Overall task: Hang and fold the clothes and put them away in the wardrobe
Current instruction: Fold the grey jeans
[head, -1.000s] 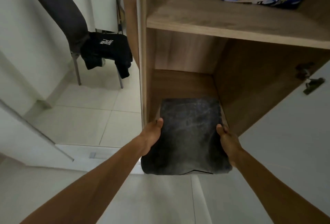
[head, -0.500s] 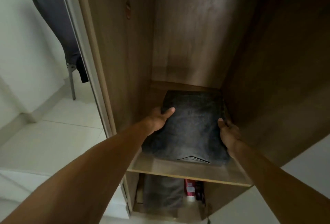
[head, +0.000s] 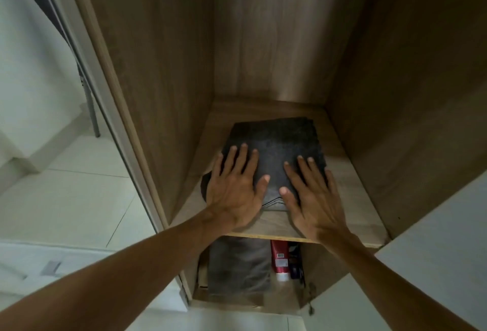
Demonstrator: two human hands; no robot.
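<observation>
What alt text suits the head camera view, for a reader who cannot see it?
The left hand and right hand lie flat on dark folded jeans on a wooden wardrobe shelf; a grey garment and a red bottle sit below.

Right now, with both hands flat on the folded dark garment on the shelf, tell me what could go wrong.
1. The left hand and right hand press flat on the folded dark garment; pushing it deeper may ruck the layers showing at its near edge.
2. Its near-left corner bulges out beside the left hand, so the fold may loosen on release.
3. Dragging the hands back could pull it toward the front edge of the shelf.
</observation>
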